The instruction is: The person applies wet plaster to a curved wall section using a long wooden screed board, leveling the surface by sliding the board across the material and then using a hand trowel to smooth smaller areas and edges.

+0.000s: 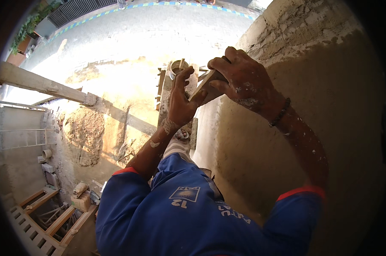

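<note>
My right hand (247, 81) is closed round the grip of a plastering float (206, 85), its fingers curled over the top. The float is a flat, greyish board held tilted beside the plastered wall (282, 141). My left hand (182, 99) is at the float's left end, fingers stretched upward and thumb against or very near its edge; whether it touches is hard to tell. Dried splashes of mortar mark both hands and forearms. Just beyond my left hand, a bucket (174, 67) with a stick-like handle in it stands on the narrow plank (163, 109).
Rough, uncoated masonry (304, 25) lies above the smoother plaster at right. A beam (43, 83) crosses at left. Far below are a mound of earth (84, 135), a wooden frame (58, 219) and a sack-like bundle (81, 200). My foot (182, 134) is on the plank.
</note>
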### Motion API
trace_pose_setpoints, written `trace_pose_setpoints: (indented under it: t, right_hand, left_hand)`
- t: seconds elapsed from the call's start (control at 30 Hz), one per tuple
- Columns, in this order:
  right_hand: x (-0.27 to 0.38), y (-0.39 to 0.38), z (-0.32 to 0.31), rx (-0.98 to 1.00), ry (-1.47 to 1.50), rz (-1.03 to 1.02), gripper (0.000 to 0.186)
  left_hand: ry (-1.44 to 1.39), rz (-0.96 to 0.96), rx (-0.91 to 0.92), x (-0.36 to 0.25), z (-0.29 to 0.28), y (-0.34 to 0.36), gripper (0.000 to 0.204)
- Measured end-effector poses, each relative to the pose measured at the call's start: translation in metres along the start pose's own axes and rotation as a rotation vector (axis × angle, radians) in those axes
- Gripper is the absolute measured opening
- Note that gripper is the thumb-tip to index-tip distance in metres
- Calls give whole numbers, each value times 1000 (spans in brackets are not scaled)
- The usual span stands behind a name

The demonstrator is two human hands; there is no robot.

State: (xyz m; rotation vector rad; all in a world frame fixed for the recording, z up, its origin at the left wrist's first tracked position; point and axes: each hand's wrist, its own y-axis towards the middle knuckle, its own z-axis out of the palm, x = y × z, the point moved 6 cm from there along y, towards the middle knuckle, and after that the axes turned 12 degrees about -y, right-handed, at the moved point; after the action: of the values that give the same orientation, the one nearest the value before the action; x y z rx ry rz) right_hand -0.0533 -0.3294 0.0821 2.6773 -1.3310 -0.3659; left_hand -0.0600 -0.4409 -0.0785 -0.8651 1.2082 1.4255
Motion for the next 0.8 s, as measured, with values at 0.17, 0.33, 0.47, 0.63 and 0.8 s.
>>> trace_pose_setpoints:
  t: [0.17, 0.33, 0.47, 0.63, 0.8]
  right_hand:
    - [22, 7, 21, -141, 11, 125, 23]
    - [36, -9, 18, -258, 126, 145, 48]
    - [21, -71, 28, -349, 387, 300, 56]
    - [19, -238, 214, 215, 649, 815, 47]
    - [96, -403, 346, 870, 807, 1125, 48]
  left_hand:
    - [406, 243, 155, -33, 35, -22, 75]
    - [411, 316, -129, -23, 22, -12, 74]
    - [458, 249, -192, -21, -4, -10, 76]
    - [486, 301, -173, -25, -13, -10, 58]
    - [472, 277, -175, -14, -35, -5, 77]
